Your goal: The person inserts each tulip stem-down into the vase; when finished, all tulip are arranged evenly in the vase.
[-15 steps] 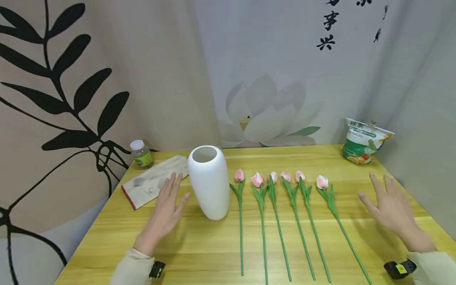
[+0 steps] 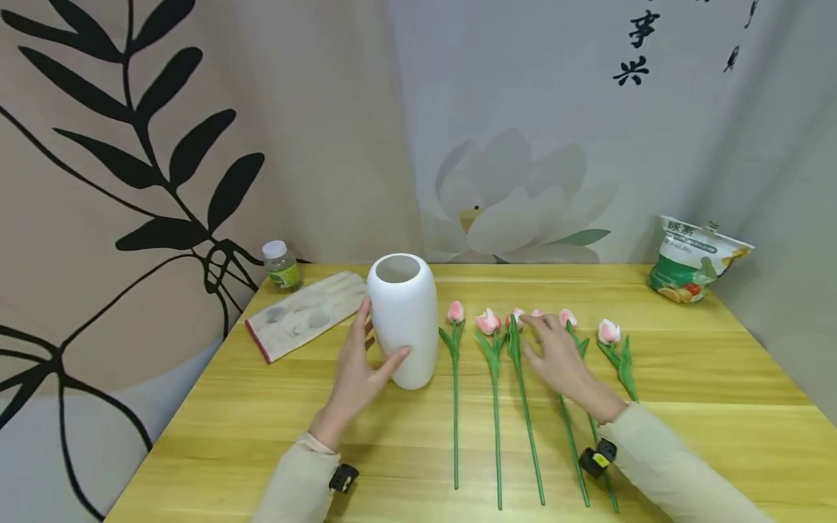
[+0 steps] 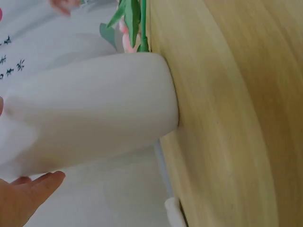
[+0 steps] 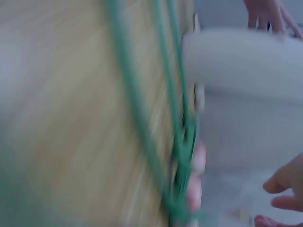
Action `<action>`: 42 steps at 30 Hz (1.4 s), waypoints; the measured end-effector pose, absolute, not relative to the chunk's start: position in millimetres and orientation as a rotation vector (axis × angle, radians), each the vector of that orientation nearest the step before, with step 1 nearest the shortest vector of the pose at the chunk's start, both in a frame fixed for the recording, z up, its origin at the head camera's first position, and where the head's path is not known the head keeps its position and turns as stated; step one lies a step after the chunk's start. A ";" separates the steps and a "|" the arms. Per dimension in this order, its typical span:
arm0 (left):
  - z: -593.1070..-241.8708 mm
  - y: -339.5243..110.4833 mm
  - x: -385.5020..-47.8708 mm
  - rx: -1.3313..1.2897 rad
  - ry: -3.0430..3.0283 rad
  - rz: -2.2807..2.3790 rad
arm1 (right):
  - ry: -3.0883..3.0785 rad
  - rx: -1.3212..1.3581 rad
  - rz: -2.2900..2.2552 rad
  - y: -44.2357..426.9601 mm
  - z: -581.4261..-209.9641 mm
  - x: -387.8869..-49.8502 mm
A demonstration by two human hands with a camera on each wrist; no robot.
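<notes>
Both the left hand and the right hand are in our view, apart from each other. The left hand is clasped about the white vase, its thumb on the near side and its fingers round the far left; we see the vase standing upright on the desk. The right hand is held over the tulips with its fingers relaxed, and we see nothing gripped in it; whether a fingertip touches a bloom we cannot tell, as the right wrist view is blurred. Under the right hand lies the fourth tulip, largely covered. Between the two hands we count three more, the first tulip nearest the vase, then the second tulip and the third tulip. Just right of the right hand we find the fifth tulip, and farther right the sixth tulip, its stem passing out of sight by the cream sleeve. Beyond the left hand, to its left, we see a pale glove-like cloth with a red edge, and past it a white-lidded jar. Well beyond the right hand, to its right, a green and white packet stands before the printed curtain.
</notes>
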State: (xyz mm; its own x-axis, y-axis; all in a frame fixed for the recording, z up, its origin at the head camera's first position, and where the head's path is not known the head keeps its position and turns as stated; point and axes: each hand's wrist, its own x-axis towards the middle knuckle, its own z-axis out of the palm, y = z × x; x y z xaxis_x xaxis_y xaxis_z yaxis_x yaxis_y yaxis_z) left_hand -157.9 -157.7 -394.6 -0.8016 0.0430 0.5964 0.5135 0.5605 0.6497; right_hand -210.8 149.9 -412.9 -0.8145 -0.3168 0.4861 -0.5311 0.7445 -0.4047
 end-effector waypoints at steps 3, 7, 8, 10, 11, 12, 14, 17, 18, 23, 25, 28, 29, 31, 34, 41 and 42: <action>-398.6 -153.0 -161.0 -0.454 -2.223 -1.151 | -2.659 0.740 0.862 112.9 -413.2 -218.0; -403.9 -149.9 -161.3 -0.457 -2.220 -1.125 | -2.798 0.877 0.950 79.7 -422.6 -224.4; -405.4 -149.6 -161.0 -0.459 -2.218 -1.124 | -2.823 0.899 0.993 73.7 -426.9 -225.6; -405.5 -148.6 -158.1 -0.458 -2.217 -1.131 | -2.857 0.904 1.002 63.0 -436.3 -226.6; -402.0 -147.4 -154.2 -0.455 -2.218 -1.133 | -2.881 0.880 1.008 58.0 -440.6 -226.3; -402.9 -148.1 -153.2 -0.452 -2.215 -1.140 | -2.907 0.849 1.011 53.3 -444.8 -225.7; -403.5 -150.0 -151.0 -0.442 -2.215 -1.139 | -2.953 0.758 1.007 45.0 -452.0 -224.8; -405.6 -153.4 -150.4 -0.441 -2.224 -1.124 | -3.025 0.621 1.022 37.5 -457.3 -222.8; -409.6 -155.5 -152.8 -0.444 -2.226 -1.120 | -3.033 0.588 1.048 36.4 -458.4 -222.7; -406.5 -155.5 -154.1 -0.446 -2.236 -1.125 | -3.006 0.451 1.172 34.7 -459.1 -225.4; -405.4 -154.8 -155.1 -0.442 -2.234 -1.131 | -2.975 0.389 1.209 35.0 -458.5 -226.8; -404.1 -154.1 -156.3 -0.431 -2.232 -1.133 | -2.908 0.330 1.288 36.0 -458.1 -228.1; -403.5 -153.8 -156.7 -0.427 -2.232 -1.132 | -2.886 0.320 1.311 36.4 -457.9 -228.4; -402.4 -153.4 -157.6 -0.426 -2.230 -1.134 | -2.836 0.316 1.358 37.1 -457.1 -228.4; -400.4 -153.4 -159.2 -0.420 -2.232 -1.143 | -2.772 0.319 1.413 37.7 -453.9 -228.0; -397.3 -154.3 -162.3 -0.427 -2.232 -1.153 | -2.667 0.312 1.533 40.8 -440.1 -227.3; -397.1 -154.3 -162.4 -0.426 -2.234 -1.152 | -2.647 0.306 1.546 41.4 -437.5 -227.4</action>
